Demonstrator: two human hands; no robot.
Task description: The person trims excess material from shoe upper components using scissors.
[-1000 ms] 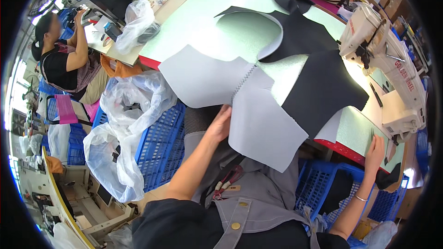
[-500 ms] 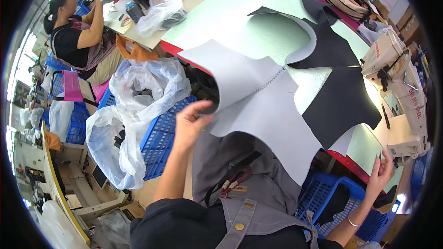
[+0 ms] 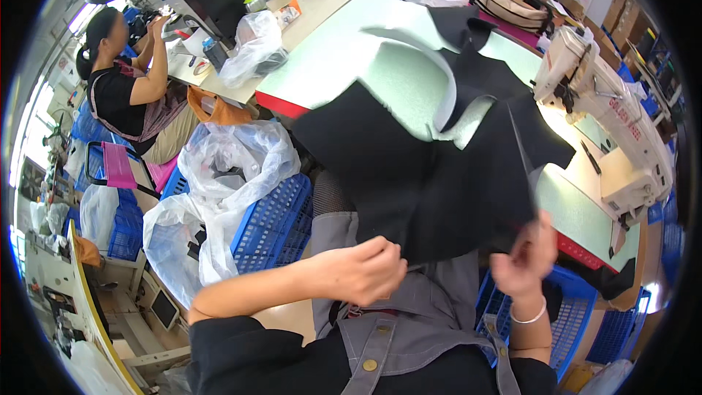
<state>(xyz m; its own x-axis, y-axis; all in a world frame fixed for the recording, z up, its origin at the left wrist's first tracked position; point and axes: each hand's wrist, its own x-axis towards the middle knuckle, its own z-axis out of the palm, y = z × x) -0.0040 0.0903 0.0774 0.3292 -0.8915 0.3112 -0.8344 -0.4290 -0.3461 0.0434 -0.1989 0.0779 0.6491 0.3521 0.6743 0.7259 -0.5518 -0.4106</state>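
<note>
A black sheet-material panel [image 3: 365, 146], cut with curved edges, hangs over the near edge of the pale green tabletop [image 3: 344, 51] and above my lap. Its black face is up. At its near edge my left hand [image 3: 369, 271] is closed, thumb and fingers pinched together on the material. My right hand [image 3: 528, 256], smeared by motion, is at the panel's right edge with its fingers bent; whether it grips the edge is unclear. Farther back lie more black pieces [image 3: 486, 77], one curling up to show a pale grey underside.
A white sewing machine [image 3: 614, 117] stands at the right, beside a black pen-like tool [image 3: 591, 157]. Blue baskets [image 3: 274, 212] flank my lap, the left one lined with a plastic bag [image 3: 183, 227]. Another person [image 3: 117, 95] sits at the far left.
The near panel showed its grey face with a zigzag seam; now its black face is up. My left hand has moved right and nearer, my right hand leftward to the panel's edge.
</note>
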